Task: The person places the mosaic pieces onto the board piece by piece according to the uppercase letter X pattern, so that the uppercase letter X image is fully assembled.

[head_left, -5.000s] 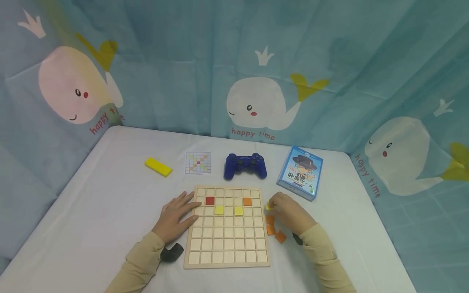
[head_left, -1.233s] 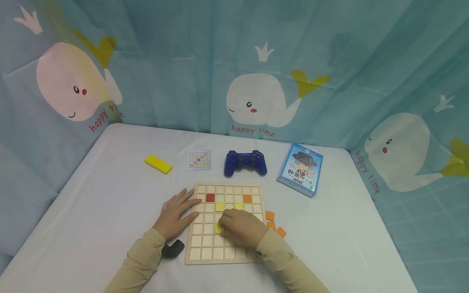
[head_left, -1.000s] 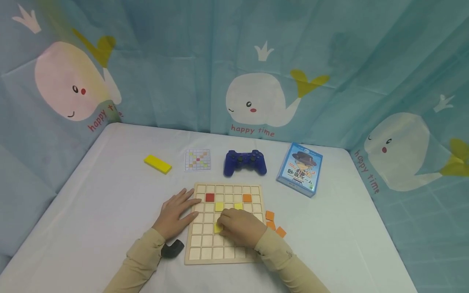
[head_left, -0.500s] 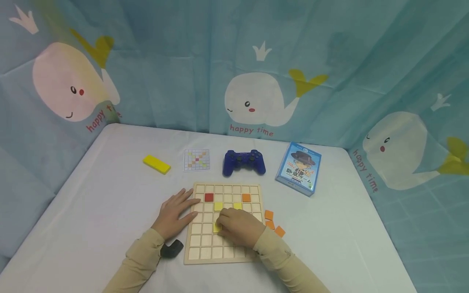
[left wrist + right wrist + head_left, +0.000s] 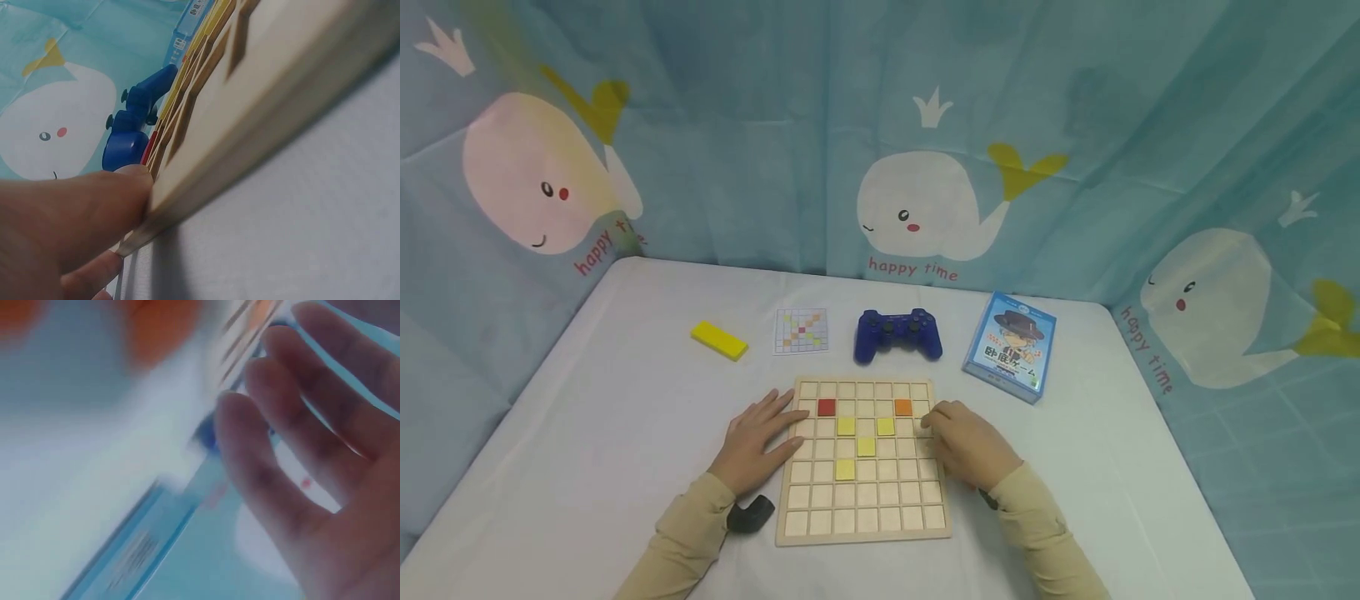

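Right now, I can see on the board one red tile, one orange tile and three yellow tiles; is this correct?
No: the head view shows four yellow tiles on the board, not three; the red tile and orange tile are right.

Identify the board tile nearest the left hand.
The red tile, the only one that colour; the four yellow tiles and orange tile sit farther away.

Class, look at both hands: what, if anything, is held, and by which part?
Nothing is visibly held: the left hand rests on the board at its left edge; the right hand shows nothing in its grasp.
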The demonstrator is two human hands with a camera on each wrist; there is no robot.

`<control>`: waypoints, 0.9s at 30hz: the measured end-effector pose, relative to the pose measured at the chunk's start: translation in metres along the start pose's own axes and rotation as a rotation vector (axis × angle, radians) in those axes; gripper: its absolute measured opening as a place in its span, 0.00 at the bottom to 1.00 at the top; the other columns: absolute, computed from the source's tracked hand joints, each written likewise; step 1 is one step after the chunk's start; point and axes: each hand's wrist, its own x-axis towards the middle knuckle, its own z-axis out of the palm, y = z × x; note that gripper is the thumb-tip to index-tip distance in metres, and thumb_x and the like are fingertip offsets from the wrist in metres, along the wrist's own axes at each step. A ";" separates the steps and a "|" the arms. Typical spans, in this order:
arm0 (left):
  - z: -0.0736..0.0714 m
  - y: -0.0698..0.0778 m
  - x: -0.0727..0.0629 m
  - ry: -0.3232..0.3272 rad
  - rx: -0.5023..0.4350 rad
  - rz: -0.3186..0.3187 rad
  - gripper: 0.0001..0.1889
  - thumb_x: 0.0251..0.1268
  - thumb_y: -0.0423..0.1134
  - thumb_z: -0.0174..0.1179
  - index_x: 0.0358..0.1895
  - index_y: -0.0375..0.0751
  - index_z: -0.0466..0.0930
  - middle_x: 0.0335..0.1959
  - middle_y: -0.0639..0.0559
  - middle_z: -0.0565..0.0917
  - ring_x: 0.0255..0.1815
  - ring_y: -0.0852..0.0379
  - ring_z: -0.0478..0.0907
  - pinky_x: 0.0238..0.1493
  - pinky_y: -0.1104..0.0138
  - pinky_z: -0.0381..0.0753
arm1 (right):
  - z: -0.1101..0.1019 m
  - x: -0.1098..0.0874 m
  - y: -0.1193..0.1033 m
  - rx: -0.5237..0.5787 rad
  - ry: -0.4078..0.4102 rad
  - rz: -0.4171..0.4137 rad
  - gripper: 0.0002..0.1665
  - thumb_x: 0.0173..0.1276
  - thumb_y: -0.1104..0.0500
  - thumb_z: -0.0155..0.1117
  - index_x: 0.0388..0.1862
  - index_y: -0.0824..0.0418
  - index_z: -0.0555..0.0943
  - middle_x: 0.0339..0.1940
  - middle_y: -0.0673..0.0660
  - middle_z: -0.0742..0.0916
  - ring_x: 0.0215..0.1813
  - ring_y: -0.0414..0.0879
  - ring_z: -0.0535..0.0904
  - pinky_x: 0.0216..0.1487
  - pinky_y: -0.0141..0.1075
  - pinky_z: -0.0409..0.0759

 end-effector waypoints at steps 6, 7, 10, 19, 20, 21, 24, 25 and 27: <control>-0.001 -0.001 0.000 0.000 0.001 0.004 0.20 0.64 0.45 0.61 0.58 0.49 0.78 0.71 0.44 0.67 0.74 0.39 0.55 0.69 0.41 0.50 | -0.001 -0.020 0.022 -0.001 -0.069 0.185 0.14 0.59 0.55 0.72 0.44 0.56 0.83 0.41 0.48 0.84 0.44 0.42 0.80 0.46 0.36 0.82; -0.001 -0.001 -0.001 0.002 0.003 0.006 0.19 0.64 0.45 0.60 0.58 0.49 0.78 0.71 0.44 0.67 0.74 0.39 0.56 0.69 0.41 0.51 | 0.000 -0.022 0.024 0.008 -0.082 0.203 0.14 0.60 0.55 0.71 0.44 0.56 0.83 0.41 0.48 0.84 0.44 0.42 0.80 0.47 0.36 0.82; -0.001 -0.001 -0.001 0.003 0.006 0.005 0.19 0.64 0.45 0.61 0.58 0.49 0.78 0.71 0.44 0.67 0.74 0.39 0.55 0.69 0.41 0.51 | 0.002 -0.023 0.025 0.027 -0.105 0.233 0.12 0.61 0.56 0.69 0.44 0.55 0.83 0.41 0.47 0.84 0.45 0.41 0.80 0.48 0.36 0.82; -0.002 0.002 0.000 0.009 -0.002 0.014 0.19 0.63 0.43 0.61 0.58 0.46 0.79 0.70 0.42 0.67 0.73 0.38 0.56 0.68 0.40 0.51 | 0.003 -0.023 0.026 0.044 -0.114 0.229 0.13 0.60 0.53 0.71 0.43 0.54 0.82 0.40 0.46 0.83 0.42 0.39 0.80 0.45 0.35 0.82; -0.002 0.002 0.000 0.011 -0.001 0.016 0.19 0.63 0.43 0.61 0.57 0.46 0.79 0.70 0.42 0.67 0.73 0.38 0.56 0.68 0.40 0.51 | 0.003 -0.023 0.026 0.045 -0.117 0.233 0.13 0.60 0.54 0.71 0.43 0.54 0.82 0.40 0.46 0.83 0.43 0.40 0.80 0.46 0.36 0.82; -0.002 0.002 0.000 0.012 -0.001 0.017 0.19 0.63 0.43 0.62 0.57 0.46 0.79 0.70 0.42 0.67 0.73 0.38 0.56 0.68 0.40 0.51 | 0.003 -0.023 0.027 0.045 -0.118 0.235 0.13 0.60 0.55 0.71 0.43 0.54 0.82 0.41 0.46 0.84 0.44 0.40 0.81 0.47 0.36 0.82; -0.001 0.002 0.000 0.013 0.001 0.018 0.19 0.63 0.43 0.62 0.57 0.46 0.79 0.70 0.42 0.67 0.73 0.38 0.56 0.68 0.40 0.51 | 0.003 -0.024 0.027 0.047 -0.118 0.244 0.13 0.61 0.56 0.71 0.45 0.55 0.82 0.42 0.47 0.84 0.46 0.41 0.81 0.48 0.37 0.82; -0.001 0.001 0.000 0.013 0.001 0.018 0.19 0.63 0.43 0.62 0.57 0.46 0.79 0.70 0.42 0.67 0.73 0.38 0.56 0.68 0.40 0.51 | 0.003 -0.024 0.027 0.047 -0.119 0.248 0.14 0.61 0.55 0.71 0.45 0.55 0.83 0.42 0.47 0.84 0.46 0.41 0.81 0.49 0.37 0.82; -0.001 0.001 0.000 0.013 0.002 0.017 0.19 0.63 0.43 0.62 0.57 0.46 0.79 0.70 0.42 0.67 0.73 0.38 0.56 0.68 0.40 0.51 | 0.002 -0.024 0.027 0.051 -0.117 0.250 0.14 0.61 0.55 0.71 0.45 0.56 0.83 0.42 0.47 0.84 0.47 0.42 0.81 0.49 0.37 0.82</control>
